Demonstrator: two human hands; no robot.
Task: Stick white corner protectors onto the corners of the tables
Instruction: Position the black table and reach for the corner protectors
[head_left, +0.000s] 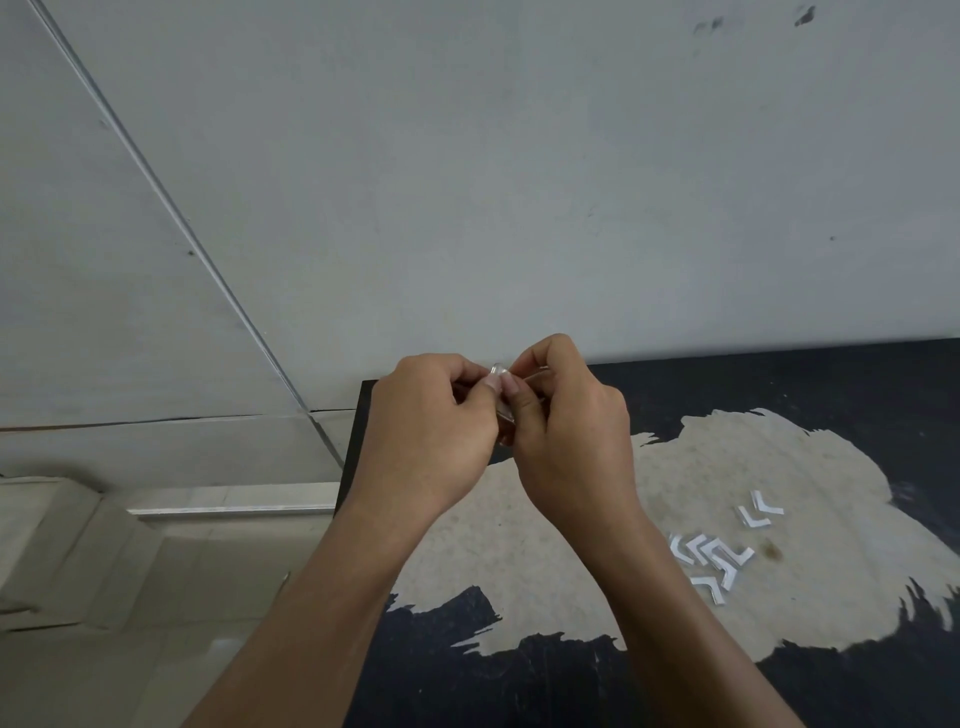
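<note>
Both my hands meet above the far left corner of a black table (779, 384) whose top is worn to a pale patch. My left hand (431, 431) and my right hand (566, 436) pinch one small clear-white corner protector (500, 372) between their fingertips; most of it is hidden by the fingers. The table's corner (368, 387) lies just left of my left hand. Several loose white L-shaped pieces (711, 558) lie on the pale patch to the right, with two more (759, 509) a little farther back.
A grey wall (519, 182) rises right behind the table. To the left, past the table's edge (350, 467), the floor (130, 649) drops away, with a pale ledge (234, 506) and a wall seam (171, 213).
</note>
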